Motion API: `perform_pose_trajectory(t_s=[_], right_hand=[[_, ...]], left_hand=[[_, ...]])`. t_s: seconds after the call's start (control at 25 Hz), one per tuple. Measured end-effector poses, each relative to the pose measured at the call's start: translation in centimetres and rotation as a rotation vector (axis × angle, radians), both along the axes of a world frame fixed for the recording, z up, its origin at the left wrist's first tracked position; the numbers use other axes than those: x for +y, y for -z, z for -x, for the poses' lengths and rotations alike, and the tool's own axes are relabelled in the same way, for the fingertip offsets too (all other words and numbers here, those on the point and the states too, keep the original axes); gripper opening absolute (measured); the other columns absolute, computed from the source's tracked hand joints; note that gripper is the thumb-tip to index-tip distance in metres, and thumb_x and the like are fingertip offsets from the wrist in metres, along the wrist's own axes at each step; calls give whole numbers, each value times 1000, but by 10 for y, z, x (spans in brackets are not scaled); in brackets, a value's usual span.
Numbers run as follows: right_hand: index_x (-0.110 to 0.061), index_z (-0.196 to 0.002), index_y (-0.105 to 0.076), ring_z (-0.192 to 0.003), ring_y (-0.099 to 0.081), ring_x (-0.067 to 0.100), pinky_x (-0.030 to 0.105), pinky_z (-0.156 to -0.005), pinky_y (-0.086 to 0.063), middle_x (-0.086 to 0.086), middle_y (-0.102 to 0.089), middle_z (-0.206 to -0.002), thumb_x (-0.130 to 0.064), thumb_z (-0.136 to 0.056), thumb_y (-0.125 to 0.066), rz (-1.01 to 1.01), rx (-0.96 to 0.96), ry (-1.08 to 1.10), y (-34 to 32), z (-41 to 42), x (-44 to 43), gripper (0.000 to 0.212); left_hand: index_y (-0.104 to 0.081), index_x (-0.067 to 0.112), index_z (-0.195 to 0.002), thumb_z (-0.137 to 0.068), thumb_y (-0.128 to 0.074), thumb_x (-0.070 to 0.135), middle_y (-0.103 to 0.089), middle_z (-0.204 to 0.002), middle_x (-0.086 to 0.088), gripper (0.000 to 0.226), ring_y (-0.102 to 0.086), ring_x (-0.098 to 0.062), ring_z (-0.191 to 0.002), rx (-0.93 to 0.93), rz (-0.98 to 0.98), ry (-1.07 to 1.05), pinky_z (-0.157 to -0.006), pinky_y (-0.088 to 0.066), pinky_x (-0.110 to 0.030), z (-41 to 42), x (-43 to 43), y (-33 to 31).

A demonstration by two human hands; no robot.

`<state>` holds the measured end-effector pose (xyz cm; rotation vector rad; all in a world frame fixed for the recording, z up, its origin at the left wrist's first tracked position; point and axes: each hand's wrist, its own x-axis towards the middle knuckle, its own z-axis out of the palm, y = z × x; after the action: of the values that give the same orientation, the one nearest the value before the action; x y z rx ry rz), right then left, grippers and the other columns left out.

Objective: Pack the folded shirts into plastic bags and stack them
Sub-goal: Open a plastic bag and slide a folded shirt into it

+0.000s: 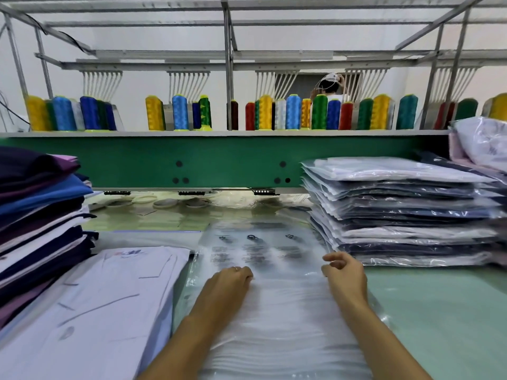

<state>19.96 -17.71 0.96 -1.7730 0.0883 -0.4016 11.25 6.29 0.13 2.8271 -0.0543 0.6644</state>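
A pile of empty clear plastic bags [277,314] with black print lies flat in front of me. My left hand [233,278] rests on the pile with its fingers curled down onto the top bag and its fingertips hidden. My right hand [344,272] hovers at the pile's right edge, its fingers loosely curled, its thumb apart and nothing in it. A folded white shirt [93,311] lies just left of the bags. Behind the shirt, at the far left, rises a stack of folded shirts [41,215] in navy, purple, blue and white. A tall stack of bagged shirts [406,212] stands at the right.
The green table top [439,311] shows at the lower right. A green machine beam [227,160] crosses behind, with thread spools [263,113] on its shelf. More bagged garments [482,141] lie at the far right. A person stands behind the spools.
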Motion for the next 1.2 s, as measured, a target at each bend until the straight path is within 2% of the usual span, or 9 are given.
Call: perform_pose_trajectory(t_s=[0.08, 0.2, 0.28, 0.36, 0.52, 0.68, 0.8, 1.04, 1.2], right_hand=[[-19, -83, -68, -64, -64, 25, 30, -60, -44, 11, -68, -73, 4, -79, -64, -36, 14, -25, 0, -1, -1, 23], [-20, -81, -67, -68, -67, 31, 31, -57, -44, 0, -56, -60, 7, -77, -58, 52, -33, -82, -4, 4, 1, 29], [-19, -81, -66, -58, -55, 26, 39, -58, -49, -1, -48, -59, 11, -76, -54, 96, -86, -132, -8, 7, 5, 32], [-17, -81, -66, -57, -47, 20, 42, -58, -49, 1, -45, -61, 12, -77, -52, 75, -107, -190, -10, 10, 10, 32], [-15, -82, -62, -59, -45, 21, 34, -56, -36, 6, -50, -69, 11, -79, -50, -33, -76, -281, -8, 17, 17, 28], [-14, -79, -58, -60, -47, 18, 28, -51, -37, 4, -51, -69, 12, -78, -50, -145, -56, -368, -7, 22, 26, 27], [-15, -77, -58, -62, -46, 19, 29, -52, -38, 4, -49, -70, 13, -78, -50, -138, -71, -379, -5, 23, 31, 29], [-16, -76, -56, -61, -38, 19, 31, -52, -31, 3, -43, -68, 16, -77, -47, -145, -78, -325, -2, 22, 30, 33], [-16, -74, -53, -61, -35, 19, 29, -50, -26, 3, -42, -64, 18, -79, -45, -211, -37, -248, 0, 15, 23, 34]], left_hand=[[-60, 29, -112, -101, -47, 34, -66, -109, 10, 18, -60, -18, -103, -47, -4, 10, -81, -50, -34, -1, -2, 0], [-59, 33, -115, -97, -54, 44, -67, -115, 14, 22, -60, -13, -107, -85, -16, 62, -78, -45, -28, -4, -15, -3], [-59, 33, -114, -97, -55, 46, -68, -113, 12, 21, -62, -14, -106, -92, 1, 120, -76, -45, -29, -7, -29, -7], [-59, 33, -114, -98, -56, 46, -68, -113, 12, 21, -62, -14, -104, -108, 7, 168, -75, -45, -29, -9, -45, -11], [-59, 31, -113, -98, -57, 48, -69, -114, 12, 22, -64, -12, -101, -209, 38, 251, -77, -53, -32, -9, -68, -12], [-60, 32, -112, -101, -51, 50, -72, -105, 11, 23, -65, -15, -94, -267, 15, 248, -72, -54, -38, -8, -74, -9], [-61, 31, -108, -103, -45, 50, -72, -94, 7, 25, -63, -20, -84, -289, -11, 245, -65, -52, -41, -5, -74, -8], [-48, 26, -98, -104, -48, 42, -65, -85, 4, 17, -56, -23, -82, -208, 36, 149, -67, -52, -40, -5, -68, -8], [-44, 22, -91, -102, -53, 37, -59, -75, 6, 21, -51, -18, -70, -174, 75, 86, -62, -49, -35, -2, -47, -9]])
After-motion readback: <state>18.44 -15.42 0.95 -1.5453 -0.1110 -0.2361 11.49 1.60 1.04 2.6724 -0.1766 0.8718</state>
